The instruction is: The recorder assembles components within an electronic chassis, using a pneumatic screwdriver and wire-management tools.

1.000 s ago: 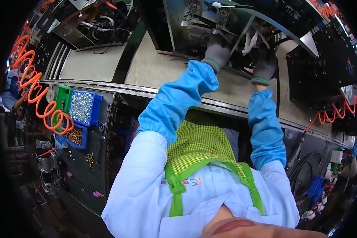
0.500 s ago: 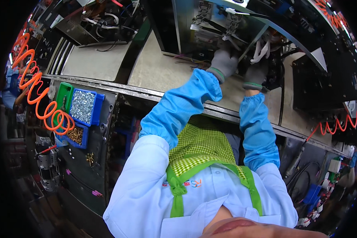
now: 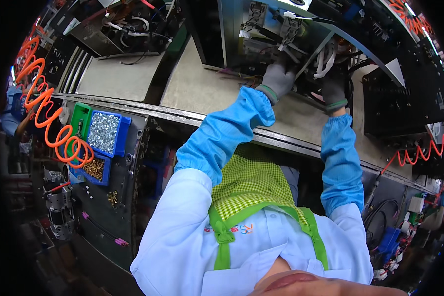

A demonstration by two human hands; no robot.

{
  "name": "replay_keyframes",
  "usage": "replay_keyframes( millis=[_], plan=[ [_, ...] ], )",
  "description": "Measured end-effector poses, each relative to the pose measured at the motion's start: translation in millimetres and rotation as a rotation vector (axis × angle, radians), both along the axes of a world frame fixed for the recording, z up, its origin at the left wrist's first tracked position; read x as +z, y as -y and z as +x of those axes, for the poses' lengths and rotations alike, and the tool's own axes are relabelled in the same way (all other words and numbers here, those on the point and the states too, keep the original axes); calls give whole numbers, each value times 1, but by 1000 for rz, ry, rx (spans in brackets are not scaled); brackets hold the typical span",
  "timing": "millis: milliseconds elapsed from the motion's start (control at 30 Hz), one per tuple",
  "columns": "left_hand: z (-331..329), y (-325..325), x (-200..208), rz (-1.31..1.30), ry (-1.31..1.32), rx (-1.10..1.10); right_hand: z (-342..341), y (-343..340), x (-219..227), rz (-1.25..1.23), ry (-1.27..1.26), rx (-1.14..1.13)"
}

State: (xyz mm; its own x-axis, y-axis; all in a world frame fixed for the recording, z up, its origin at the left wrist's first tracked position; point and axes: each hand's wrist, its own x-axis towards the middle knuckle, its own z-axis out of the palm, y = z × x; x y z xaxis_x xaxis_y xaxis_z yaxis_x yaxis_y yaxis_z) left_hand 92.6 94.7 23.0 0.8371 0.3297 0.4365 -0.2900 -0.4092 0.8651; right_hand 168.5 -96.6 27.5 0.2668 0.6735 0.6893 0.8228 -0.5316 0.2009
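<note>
Both my hands wear grey gloves and reach into an open metal machine cabinet (image 3: 225,34) at the top of the view. Just inside its near side, my left hand (image 3: 278,79) is at the dark lower part, close to thin coloured wires (image 3: 244,76); its fingers are hidden within. To the right, beyond a slanting metal strut (image 3: 314,55), my right hand (image 3: 334,90) is beside thick white cables (image 3: 325,61) and black cables. Its fingers lie in shadow, so I cannot make out a grip. Black cable chains (image 3: 291,30) hang inside the cabinet above my left hand.
A blue bin of silvery fasteners (image 3: 103,132), a green bin (image 3: 79,118) and a blue bin of brass-coloured parts (image 3: 94,169) sit at left. An orange coiled hose (image 3: 47,108) hangs over them. A black perforated housing (image 3: 394,106) stands at right. Another wired unit (image 3: 128,32) is upper left.
My right hand and forearm have moved right, away from my left hand. My left hand stays nearly in place.
</note>
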Motion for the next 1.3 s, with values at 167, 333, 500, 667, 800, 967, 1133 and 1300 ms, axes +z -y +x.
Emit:
replay_keyframes(
  millis=[167,333,500,667,800,967,1133,1300],
  plan=[
    [-6,-28,2,145,-104,-37,-12,-20,11,8,-30,-107],
    [-9,-59,9,636,-181,52,0,-17,-6,73,-219,-95],
    [-8,-73,19,803,-68,-92,14,-6,-28,198,-463,-78],
    [-8,-87,14,910,150,-171,21,-7,-51,342,-611,-52],
    [2,-89,20,854,25,-215,35,10,-74,410,-775,-69],
    [27,-77,21,838,-328,-281,37,15,-69,113,-763,-58],
    [20,-76,33,1196,-259,-409,-10,-37,-3,-24,0,-258],
    [59,-59,11,1018,-529,-401,-8,-37,8,85,19,-226]
  ],
)
